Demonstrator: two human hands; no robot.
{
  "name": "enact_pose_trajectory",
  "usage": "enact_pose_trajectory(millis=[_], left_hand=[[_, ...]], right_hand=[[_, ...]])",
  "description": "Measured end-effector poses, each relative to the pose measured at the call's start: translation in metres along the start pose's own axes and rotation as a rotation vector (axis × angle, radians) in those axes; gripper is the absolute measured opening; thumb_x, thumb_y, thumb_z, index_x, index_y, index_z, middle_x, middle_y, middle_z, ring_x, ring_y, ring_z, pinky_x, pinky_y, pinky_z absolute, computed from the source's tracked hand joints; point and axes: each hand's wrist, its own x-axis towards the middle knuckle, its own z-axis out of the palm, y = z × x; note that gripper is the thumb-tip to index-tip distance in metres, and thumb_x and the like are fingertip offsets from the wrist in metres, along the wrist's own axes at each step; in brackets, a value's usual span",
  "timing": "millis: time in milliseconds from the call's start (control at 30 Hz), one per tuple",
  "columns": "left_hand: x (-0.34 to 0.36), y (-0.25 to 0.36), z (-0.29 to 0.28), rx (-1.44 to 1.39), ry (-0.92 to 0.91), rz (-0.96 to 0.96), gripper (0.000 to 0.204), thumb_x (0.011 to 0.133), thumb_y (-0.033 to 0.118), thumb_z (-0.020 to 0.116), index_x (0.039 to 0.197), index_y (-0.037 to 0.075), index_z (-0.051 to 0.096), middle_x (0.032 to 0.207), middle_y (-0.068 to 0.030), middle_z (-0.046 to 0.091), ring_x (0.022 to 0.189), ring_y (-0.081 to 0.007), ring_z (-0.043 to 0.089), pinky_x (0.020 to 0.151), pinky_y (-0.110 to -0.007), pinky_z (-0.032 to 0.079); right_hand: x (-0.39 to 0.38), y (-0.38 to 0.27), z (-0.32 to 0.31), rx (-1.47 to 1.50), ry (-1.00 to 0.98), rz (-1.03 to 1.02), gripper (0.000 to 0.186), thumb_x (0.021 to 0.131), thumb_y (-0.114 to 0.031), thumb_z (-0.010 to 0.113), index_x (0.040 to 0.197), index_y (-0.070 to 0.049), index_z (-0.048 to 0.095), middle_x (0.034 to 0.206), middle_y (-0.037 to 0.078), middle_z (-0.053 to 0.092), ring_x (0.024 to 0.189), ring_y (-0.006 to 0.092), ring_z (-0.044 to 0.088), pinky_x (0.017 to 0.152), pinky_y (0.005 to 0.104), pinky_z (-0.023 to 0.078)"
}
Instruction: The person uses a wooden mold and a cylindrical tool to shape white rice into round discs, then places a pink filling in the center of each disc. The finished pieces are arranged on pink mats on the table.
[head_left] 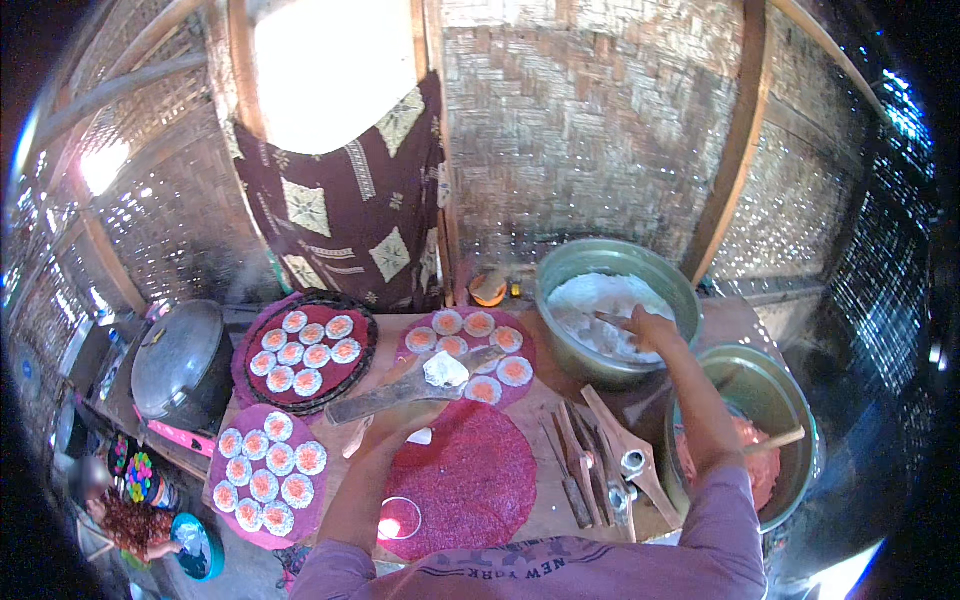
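Observation:
My left hand (385, 428) grips a flat wooden press (395, 395) from underneath, with a white lump (445, 368) on its top. Under it lie a bare red round mat (455, 490) and a pink mat with white, orange-centred discs (420, 340). My right hand (640, 330) reaches into a large green basin (560, 335) of white grainy material (590, 300), fingers extended, their tips at the material. Several wooden tools (590, 460) lie at right.
More loaded mats (295, 435) lie left, one on a dark tray (365, 355). A lidded pot (175, 355) stands farther left. A second bucket (800, 445) holds pink mixture and a stick. At lower left, another person (135, 525) is beside a blue bucket (205, 555). Woven walls surround the table.

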Motion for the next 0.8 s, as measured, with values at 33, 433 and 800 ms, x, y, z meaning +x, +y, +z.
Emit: enact_pose_trajectory(millis=[33,433,800], left_hand=[[0.0,0.0,-0.001,-0.001,0.002,-0.009,0.037,0.082,0.026,0.071,0.111,0.005,0.062,0.099,-0.0084,0.067,0.099,-0.0205,0.065,0.082,-0.034,0.052],[0.018,0.014,0.012,0.22,-0.132,-0.003,0.044,0.088,0.037,0.064,0.119,0.007,0.058,0.115,-0.0111,0.064,0.103,-0.0253,0.063,0.086,-0.038,0.051],[0.024,0.011,-0.017,0.81,0.024,0.355,0.032,0.084,0.03,0.066,0.105,0.006,0.062,0.096,-0.0129,0.067,0.088,-0.03,0.066,0.074,-0.039,0.053]], right_hand=[[-0.015,-0.004,-0.023,-0.036,-0.014,-0.112,0.042,0.09,-0.027,0.059,0.129,-0.018,0.046,0.102,0.014,0.069,0.097,0.0323,0.067,0.077,0.045,0.051],[-0.182,-0.084,-0.144,1.211,-0.701,-0.526,0.029,0.103,-0.03,0.043,0.123,-0.01,0.047,0.076,0.001,0.052,0.059,0.0099,0.048,0.051,0.0244,0.039],[-0.181,-0.111,-0.158,0.855,-0.808,-0.448,0.027,0.101,-0.028,0.047,0.117,-0.008,0.058,0.069,0.0,0.05,0.051,0.0064,0.042,0.042,0.0229,0.035]])
